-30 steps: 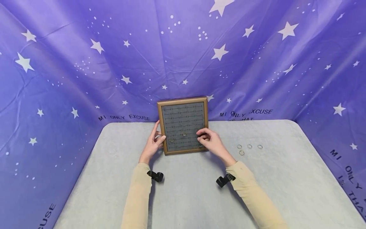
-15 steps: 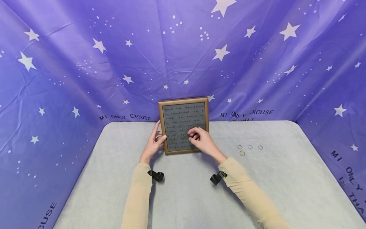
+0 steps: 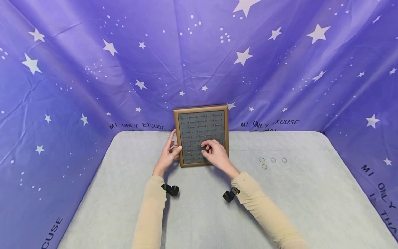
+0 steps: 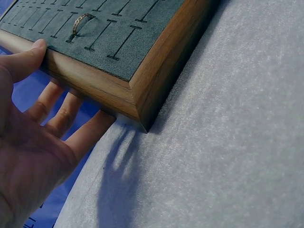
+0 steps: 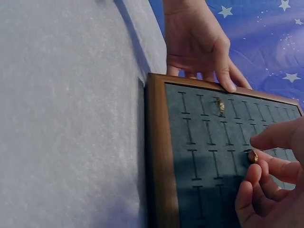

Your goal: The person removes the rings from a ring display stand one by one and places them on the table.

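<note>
A wood-framed ring display tray (image 3: 199, 119) with a dark grey slotted pad stands tilted up at the back of the table. My left hand (image 3: 166, 157) grips its left edge, thumb on the frame and fingers behind. In front of the pad, my right hand (image 3: 215, 154) has its fingers bent around a gold ring (image 5: 255, 156) at a slot. One fingertip appears to touch this ring, while a gap shows between the upper fingertip and it. Another gold ring (image 4: 81, 23) sits in a slot near the left hand's thumb. The right hand covers the pad's lower right.
Several loose rings lie on the grey table (image 3: 311, 193) to the right, among them a silver ring (image 3: 284, 160) and a gold-toned ring (image 3: 264, 166). A purple star-patterned cloth (image 3: 149, 62) hangs behind and at both sides.
My right hand has moved left across the pad, from its lower right side to the gold ring near the middle. The left hand keeps its grip on the tray.
</note>
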`<state>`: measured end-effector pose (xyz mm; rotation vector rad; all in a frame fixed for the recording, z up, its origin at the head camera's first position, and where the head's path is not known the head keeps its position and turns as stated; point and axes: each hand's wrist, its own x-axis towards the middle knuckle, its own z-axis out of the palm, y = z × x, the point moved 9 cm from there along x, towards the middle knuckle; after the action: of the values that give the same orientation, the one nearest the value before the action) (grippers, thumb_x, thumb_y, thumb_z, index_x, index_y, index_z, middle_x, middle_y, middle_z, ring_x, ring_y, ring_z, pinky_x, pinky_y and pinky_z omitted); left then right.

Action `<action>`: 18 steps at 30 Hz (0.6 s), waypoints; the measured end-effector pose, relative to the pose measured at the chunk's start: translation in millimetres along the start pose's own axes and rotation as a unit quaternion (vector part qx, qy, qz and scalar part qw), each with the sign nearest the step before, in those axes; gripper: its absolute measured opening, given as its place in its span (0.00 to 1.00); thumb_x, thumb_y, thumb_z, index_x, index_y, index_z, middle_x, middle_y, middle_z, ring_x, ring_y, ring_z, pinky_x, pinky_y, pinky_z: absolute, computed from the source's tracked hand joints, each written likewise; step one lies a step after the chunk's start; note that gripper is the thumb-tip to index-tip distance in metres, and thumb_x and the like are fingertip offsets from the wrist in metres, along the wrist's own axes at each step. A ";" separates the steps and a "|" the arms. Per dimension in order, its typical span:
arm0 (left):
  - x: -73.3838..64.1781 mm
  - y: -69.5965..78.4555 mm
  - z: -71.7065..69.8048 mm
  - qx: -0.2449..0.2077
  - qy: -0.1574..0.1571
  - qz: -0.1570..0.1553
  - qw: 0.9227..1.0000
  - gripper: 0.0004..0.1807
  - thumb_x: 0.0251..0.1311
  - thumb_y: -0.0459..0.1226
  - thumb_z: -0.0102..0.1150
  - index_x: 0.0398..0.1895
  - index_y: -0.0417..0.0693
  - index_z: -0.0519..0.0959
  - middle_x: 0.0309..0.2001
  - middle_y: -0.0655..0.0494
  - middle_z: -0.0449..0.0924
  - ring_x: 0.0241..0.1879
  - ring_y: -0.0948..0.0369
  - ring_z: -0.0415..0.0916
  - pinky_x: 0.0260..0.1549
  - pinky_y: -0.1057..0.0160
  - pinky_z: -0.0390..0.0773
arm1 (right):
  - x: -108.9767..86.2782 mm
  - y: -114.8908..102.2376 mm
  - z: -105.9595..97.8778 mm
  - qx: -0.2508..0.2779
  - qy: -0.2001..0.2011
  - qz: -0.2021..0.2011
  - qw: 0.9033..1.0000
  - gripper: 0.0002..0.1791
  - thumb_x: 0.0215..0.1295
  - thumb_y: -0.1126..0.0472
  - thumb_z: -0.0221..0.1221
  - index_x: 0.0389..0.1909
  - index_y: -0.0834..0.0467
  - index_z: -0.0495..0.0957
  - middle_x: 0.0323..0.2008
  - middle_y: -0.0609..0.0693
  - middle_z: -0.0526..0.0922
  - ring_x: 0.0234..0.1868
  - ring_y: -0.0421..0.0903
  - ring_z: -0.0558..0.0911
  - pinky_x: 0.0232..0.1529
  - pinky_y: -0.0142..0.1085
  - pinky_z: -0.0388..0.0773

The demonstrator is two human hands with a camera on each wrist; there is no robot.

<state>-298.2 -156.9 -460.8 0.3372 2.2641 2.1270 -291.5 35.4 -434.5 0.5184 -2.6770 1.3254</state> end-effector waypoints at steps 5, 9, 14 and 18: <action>0.2 -0.2 -0.2 0.001 0.001 0.000 1.000 0.40 0.67 0.28 0.54 0.78 0.50 0.47 0.41 0.47 0.65 0.30 0.54 0.67 0.30 0.55 0.80 | 0.8 1.8 0.8 -0.007 0.031 0.004 0.999 0.06 0.56 0.68 0.65 0.35 0.59 0.82 0.27 0.48 0.68 0.26 0.42 0.69 0.29 0.34 0.65; -0.4 -0.7 0.1 0.002 0.001 0.000 1.000 0.40 0.67 0.28 0.54 0.78 0.50 0.47 0.41 0.47 0.65 0.28 0.56 0.67 0.29 0.58 0.80 | 1.4 4.5 0.6 -0.006 0.057 0.003 0.998 0.02 0.56 0.67 0.65 0.31 0.59 0.81 0.25 0.47 0.66 0.27 0.43 0.68 0.29 0.35 0.63; -0.5 -1.0 0.6 0.001 0.001 -0.001 1.000 0.41 0.67 0.27 0.54 0.78 0.51 0.47 0.41 0.47 0.65 0.27 0.60 0.67 0.29 0.60 0.80 | 1.2 7.5 -1.0 0.023 0.074 0.009 0.997 0.03 0.56 0.67 0.65 0.26 0.58 0.80 0.23 0.46 0.65 0.26 0.44 0.67 0.28 0.35 0.62; 0.0 -0.1 0.7 0.006 0.000 0.000 1.000 0.40 0.67 0.28 0.54 0.78 0.51 0.47 0.41 0.47 0.64 0.27 0.58 0.66 0.29 0.58 0.79 | -0.5 7.1 -3.0 0.052 0.075 0.014 0.996 0.05 0.55 0.68 0.65 0.25 0.58 0.79 0.23 0.48 0.66 0.26 0.44 0.67 0.29 0.35 0.62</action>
<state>-298.2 -156.2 -461.0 0.3372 2.2769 2.1136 -293.7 41.8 -438.0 0.3751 -2.5145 1.4549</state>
